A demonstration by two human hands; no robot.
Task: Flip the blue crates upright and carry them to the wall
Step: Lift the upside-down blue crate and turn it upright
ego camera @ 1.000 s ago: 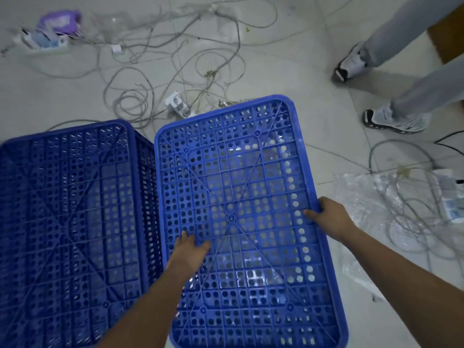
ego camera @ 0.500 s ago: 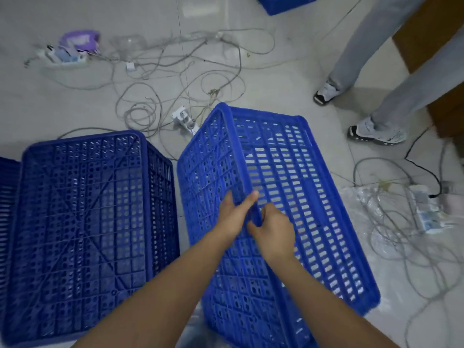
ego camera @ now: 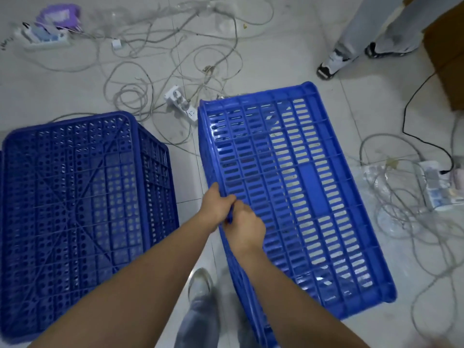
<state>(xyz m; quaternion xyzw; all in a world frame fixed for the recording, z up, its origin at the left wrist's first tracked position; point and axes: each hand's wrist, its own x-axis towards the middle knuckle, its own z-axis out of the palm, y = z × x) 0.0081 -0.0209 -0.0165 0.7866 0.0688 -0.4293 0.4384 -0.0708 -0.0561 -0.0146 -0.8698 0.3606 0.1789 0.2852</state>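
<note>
From the head camera, the right-hand blue crate (ego camera: 301,187) stands tipped on its side on the tiled floor (ego camera: 276,59), its slotted long wall facing up and its upper left edge raised. Both hands meet on that edge: the left hand (ego camera: 218,207) is curled over it from the left, and the right hand (ego camera: 247,226) is clamped on it just beside, knuckles touching the left. The second blue crate (ego camera: 82,217) sits upside down to the left, its perforated base uppermost, apart from the first. Pale cables (ego camera: 155,79) and a power strip (ego camera: 182,102) lie beyond. Another person's shoe (ego camera: 331,64) shows top right; what looks like the wearer's own shoe (ego camera: 199,285) is blurred below.
</note>
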